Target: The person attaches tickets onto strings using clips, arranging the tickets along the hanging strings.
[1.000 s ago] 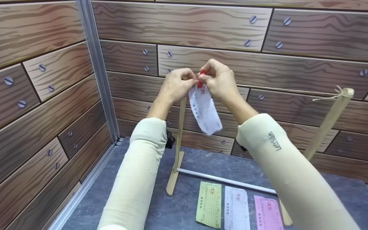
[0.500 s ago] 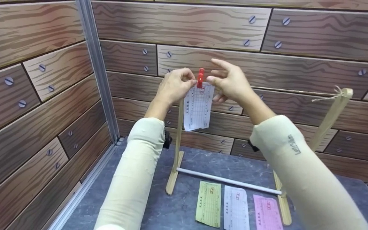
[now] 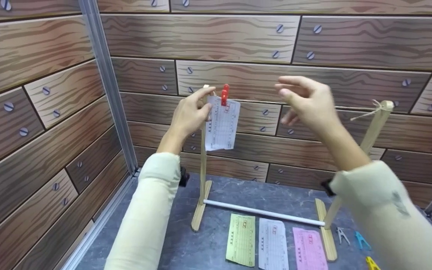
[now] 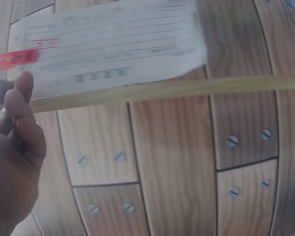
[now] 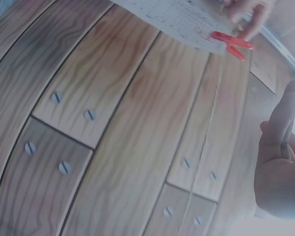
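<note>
A white printed slip (image 3: 221, 123) hangs from the string (image 3: 255, 102) near the left post, under a red clothespin (image 3: 224, 95) clipped over its top edge. My left hand (image 3: 188, 114) is at the slip's upper left edge, thumb and forefinger spread apart. Whether a fingertip still touches the paper I cannot tell. In the left wrist view the loosely bent fingers (image 4: 23, 113) are just below the red clothespin (image 4: 14, 59). Away to the right, my right hand (image 3: 311, 103) is in the air with relaxed fingers, holding nothing.
Green (image 3: 241, 240), white (image 3: 273, 243) and pink (image 3: 309, 248) slips lie in a row before the rack's white crossbar (image 3: 264, 212). Grey (image 3: 342, 236), blue (image 3: 362, 240) and yellow (image 3: 372, 263) clothespins lie by the right foot. A wooden post (image 3: 377, 125) holds the string's right end.
My right hand has let go of the red clothespin and moved right. My left fingers have parted and drawn slightly left. The slip hangs flatter, and the clothespins on the table have come into view.
</note>
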A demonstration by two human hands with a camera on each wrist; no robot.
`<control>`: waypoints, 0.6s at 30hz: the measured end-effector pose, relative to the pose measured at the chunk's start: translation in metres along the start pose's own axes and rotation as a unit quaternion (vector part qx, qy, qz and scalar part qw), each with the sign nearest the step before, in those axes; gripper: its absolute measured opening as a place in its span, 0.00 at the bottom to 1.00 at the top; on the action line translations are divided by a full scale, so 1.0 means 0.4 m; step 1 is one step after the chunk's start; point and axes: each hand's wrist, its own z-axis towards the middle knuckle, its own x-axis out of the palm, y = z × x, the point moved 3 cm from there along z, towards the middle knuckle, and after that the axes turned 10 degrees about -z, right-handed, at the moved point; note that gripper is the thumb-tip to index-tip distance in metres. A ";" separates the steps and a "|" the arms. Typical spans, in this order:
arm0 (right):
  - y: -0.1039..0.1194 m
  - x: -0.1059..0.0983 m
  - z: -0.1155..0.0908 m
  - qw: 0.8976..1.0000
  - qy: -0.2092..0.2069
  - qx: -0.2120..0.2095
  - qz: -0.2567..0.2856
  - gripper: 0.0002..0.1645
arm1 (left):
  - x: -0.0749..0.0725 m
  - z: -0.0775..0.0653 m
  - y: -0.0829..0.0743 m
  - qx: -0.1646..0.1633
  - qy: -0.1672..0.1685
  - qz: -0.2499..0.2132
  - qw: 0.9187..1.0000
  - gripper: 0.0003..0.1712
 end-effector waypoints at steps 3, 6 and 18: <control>0.009 -0.044 -0.047 1.000 -0.019 -0.018 -0.004 0.18 | 0.002 -0.026 0.014 0.032 -0.028 0.009 0.999 0.29; 0.001 -0.082 -0.093 0.999 -0.032 -0.031 -0.009 0.17 | 0.014 -0.048 0.023 0.051 -0.048 0.008 0.998 0.32; -0.170 -0.186 -0.307 0.999 -0.029 0.007 -0.042 0.15 | 0.109 -0.190 0.103 0.087 -0.068 0.013 0.994 0.32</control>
